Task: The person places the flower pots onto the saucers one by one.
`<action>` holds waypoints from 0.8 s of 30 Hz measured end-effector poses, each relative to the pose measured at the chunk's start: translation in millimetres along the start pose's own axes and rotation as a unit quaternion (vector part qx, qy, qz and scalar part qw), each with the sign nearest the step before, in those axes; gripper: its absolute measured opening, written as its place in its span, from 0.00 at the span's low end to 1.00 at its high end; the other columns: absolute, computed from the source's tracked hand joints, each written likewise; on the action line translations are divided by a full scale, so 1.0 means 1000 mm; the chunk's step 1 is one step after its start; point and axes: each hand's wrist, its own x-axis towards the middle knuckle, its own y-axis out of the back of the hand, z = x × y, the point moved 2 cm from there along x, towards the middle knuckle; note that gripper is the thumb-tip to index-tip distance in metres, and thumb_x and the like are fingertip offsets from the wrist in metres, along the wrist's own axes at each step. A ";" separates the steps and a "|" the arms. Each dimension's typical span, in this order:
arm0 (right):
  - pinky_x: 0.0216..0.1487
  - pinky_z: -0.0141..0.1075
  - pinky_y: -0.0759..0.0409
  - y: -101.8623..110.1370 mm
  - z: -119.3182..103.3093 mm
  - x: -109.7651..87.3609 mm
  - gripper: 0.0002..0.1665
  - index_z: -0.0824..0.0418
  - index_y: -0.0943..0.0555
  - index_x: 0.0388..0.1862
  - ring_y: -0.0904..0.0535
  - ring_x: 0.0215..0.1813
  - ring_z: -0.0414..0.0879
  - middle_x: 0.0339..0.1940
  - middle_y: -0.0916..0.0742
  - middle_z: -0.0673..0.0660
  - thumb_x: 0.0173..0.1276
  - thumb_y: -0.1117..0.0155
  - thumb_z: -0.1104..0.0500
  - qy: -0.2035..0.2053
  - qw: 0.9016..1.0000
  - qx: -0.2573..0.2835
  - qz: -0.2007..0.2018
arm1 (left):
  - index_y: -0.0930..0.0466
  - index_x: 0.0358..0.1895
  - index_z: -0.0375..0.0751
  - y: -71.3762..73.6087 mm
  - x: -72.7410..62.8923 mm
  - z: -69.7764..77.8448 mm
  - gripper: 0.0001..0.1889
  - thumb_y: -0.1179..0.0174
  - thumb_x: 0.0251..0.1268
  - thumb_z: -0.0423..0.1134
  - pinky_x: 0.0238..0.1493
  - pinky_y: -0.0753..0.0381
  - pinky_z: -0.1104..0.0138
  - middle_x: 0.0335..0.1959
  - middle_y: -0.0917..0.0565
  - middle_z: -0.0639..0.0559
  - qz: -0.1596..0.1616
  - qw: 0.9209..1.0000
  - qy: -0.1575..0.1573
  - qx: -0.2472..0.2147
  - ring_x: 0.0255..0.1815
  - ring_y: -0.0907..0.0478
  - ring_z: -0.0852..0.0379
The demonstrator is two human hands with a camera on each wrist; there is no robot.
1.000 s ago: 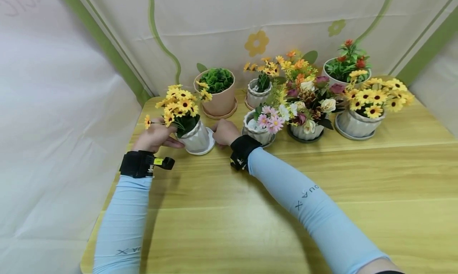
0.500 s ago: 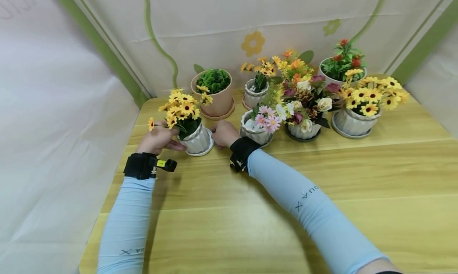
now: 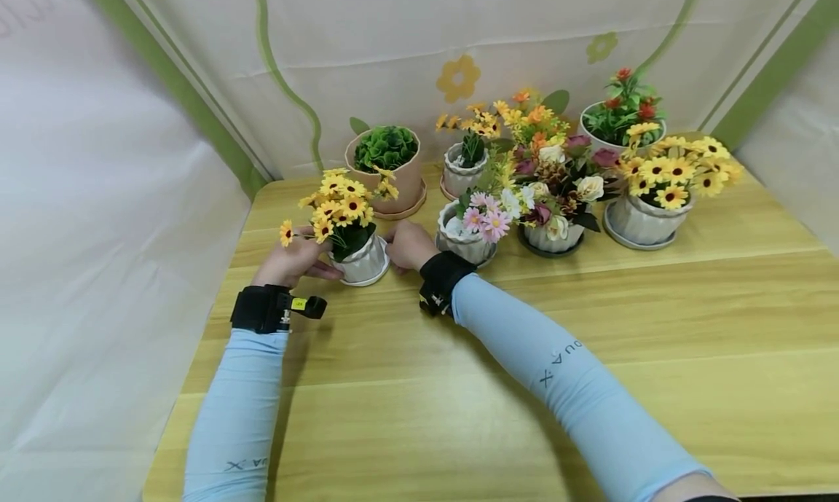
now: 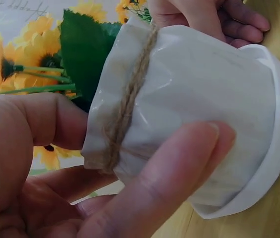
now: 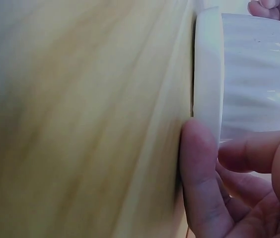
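Note:
A white fluted flowerpot (image 3: 363,264) with yellow daisy-like flowers (image 3: 342,205) stands nearly upright on its white saucer (image 3: 378,278) at the table's left. My left hand (image 3: 296,260) grips the pot from the left. In the left wrist view, one digit lies along the pot's wall (image 4: 209,84) and another bends at the rim, by a twine band (image 4: 135,89). From the right, my right hand (image 3: 409,245) pinches the saucer's edge. The right wrist view shows a fingertip on the outer side of the saucer (image 5: 208,74) and another finger bent in beside the pot.
Behind stands a pink pot (image 3: 393,185) with a green plant. Close right of my right hand is a white pot (image 3: 467,248) with pink flowers. Several more flowerpots, such as one with yellow flowers (image 3: 645,225), line the back right, before a patterned cloth (image 3: 380,36).
The held flowerpot has tipped from leaning to more upright over its saucer, its flowers swinging right. My left hand has moved slightly right with it; the right hand has stayed at the saucer.

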 end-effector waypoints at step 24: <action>0.39 0.35 0.20 0.026 -0.014 -0.075 0.26 0.62 0.26 0.69 0.19 0.40 0.44 0.46 0.13 0.55 0.74 0.42 0.58 0.211 0.963 -0.160 0.052 | 0.48 0.77 0.32 0.017 -0.052 0.012 0.36 0.69 0.81 0.57 0.50 0.18 0.52 0.68 0.33 0.27 0.195 0.960 -0.091 0.182 0.52 0.21 0.34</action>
